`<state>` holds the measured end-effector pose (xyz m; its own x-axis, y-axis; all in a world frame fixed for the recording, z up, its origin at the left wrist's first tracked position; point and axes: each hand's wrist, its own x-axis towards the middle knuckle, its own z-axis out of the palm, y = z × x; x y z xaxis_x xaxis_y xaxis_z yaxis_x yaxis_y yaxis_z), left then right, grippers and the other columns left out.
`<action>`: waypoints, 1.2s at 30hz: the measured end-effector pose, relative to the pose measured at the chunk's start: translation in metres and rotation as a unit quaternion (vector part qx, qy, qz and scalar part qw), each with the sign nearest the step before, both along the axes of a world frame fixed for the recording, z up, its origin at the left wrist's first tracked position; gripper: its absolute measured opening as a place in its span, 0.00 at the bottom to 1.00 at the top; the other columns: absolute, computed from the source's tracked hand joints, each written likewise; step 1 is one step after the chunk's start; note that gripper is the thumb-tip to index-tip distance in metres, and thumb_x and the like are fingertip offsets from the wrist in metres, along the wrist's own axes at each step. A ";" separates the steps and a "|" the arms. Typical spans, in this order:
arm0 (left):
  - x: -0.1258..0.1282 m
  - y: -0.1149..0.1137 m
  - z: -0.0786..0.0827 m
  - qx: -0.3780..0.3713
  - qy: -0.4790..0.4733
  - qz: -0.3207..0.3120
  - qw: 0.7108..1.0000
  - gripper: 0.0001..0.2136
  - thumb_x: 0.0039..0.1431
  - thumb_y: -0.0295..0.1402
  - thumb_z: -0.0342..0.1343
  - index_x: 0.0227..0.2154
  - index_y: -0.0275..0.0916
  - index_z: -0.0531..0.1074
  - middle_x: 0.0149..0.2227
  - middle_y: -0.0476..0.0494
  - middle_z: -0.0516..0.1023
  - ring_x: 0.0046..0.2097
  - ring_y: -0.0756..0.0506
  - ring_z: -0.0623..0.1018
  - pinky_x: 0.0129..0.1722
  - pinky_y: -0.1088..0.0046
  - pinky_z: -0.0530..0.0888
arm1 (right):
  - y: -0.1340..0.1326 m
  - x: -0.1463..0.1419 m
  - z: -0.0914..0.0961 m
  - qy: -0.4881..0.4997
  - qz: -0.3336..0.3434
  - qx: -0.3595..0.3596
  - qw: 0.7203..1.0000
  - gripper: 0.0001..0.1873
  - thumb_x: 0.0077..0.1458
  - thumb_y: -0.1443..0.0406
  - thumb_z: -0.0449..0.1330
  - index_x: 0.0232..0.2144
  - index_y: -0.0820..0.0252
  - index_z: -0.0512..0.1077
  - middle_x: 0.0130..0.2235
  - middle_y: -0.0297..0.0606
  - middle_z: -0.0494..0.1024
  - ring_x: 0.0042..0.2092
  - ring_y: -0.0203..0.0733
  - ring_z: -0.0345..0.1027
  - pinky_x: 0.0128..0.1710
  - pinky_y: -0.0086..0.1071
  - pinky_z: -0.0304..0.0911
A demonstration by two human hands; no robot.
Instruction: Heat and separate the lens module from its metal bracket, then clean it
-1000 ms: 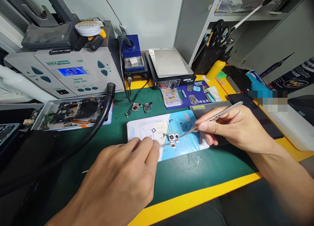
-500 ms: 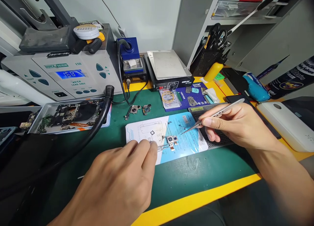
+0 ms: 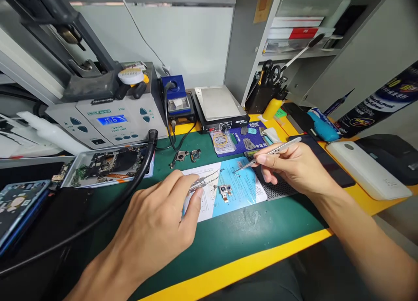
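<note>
My left hand [image 3: 156, 231] pinches silver tweezers [image 3: 204, 182] whose tips hover just left of a small dual camera module [image 3: 224, 190]. The module lies on a blue and white card [image 3: 225, 187] on the green mat [image 3: 261, 222]. My right hand [image 3: 294, 168] grips a second pair of silver tweezers [image 3: 271, 153]. Their tip points down at the card's blue half, a little right of the module and apart from it.
A grey hot-air station [image 3: 111, 118] with a black hose [image 3: 137, 170] stands back left, above a tray of circuit boards [image 3: 104, 166]. Two loose camera parts [image 3: 187, 155], a heating plate [image 3: 218, 105], a black tool cup [image 3: 261, 96] and a white case [image 3: 365, 168] lie around.
My left hand lifted its tweezers off the camera module and drew back left. My right tweezers moved up and away from the module. The view tilted upward.
</note>
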<state>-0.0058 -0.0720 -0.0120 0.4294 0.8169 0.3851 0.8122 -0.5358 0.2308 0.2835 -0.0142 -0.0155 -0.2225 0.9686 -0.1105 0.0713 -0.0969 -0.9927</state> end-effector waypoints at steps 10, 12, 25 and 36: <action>0.005 0.013 0.021 -0.308 -0.231 0.030 0.922 0.14 0.64 0.45 0.54 0.39 0.39 0.76 0.30 0.48 0.76 0.30 0.48 0.72 0.26 0.73 0.64 | -0.012 -0.005 0.002 0.104 -0.013 -0.012 0.994 0.15 0.46 0.57 0.74 0.27 0.64 0.81 0.29 0.41 0.83 0.18 0.31 0.67 0.16 0.26 0.61; 0.012 0.016 0.028 -0.363 -0.262 0.012 0.894 0.16 0.62 0.46 0.55 0.39 0.37 0.77 0.26 0.50 0.72 0.26 0.49 0.67 0.24 0.74 0.60 | -0.019 -0.006 0.005 0.110 -0.009 -0.014 0.994 0.14 0.46 0.58 0.74 0.28 0.65 0.81 0.30 0.41 0.83 0.19 0.31 0.67 0.15 0.25 0.61; 0.054 0.032 0.044 -0.412 -0.310 -0.076 0.854 0.16 0.51 0.45 0.63 0.22 0.38 0.68 0.19 0.57 0.58 0.21 0.54 0.54 0.22 0.74 0.51 | -0.039 -0.016 0.033 0.057 0.011 0.038 0.998 0.12 0.48 0.59 0.72 0.26 0.64 0.80 0.22 0.37 0.80 0.21 0.37 0.72 0.19 0.28 0.67; 0.054 0.034 0.037 -0.411 -0.353 -0.065 0.838 0.21 0.49 0.47 0.64 0.20 0.39 0.62 0.18 0.58 0.53 0.21 0.56 0.51 0.22 0.73 0.46 | -0.039 -0.017 0.040 0.028 -0.016 0.073 0.997 0.14 0.47 0.57 0.72 0.26 0.64 0.80 0.24 0.39 0.81 0.21 0.39 0.74 0.19 0.29 0.68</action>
<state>0.0482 -0.0376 0.0246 0.4378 0.8947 -0.0883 0.2639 -0.0340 0.9640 0.2661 -0.0534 0.0242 -0.1926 0.9803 0.0432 0.0155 0.0470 -0.9988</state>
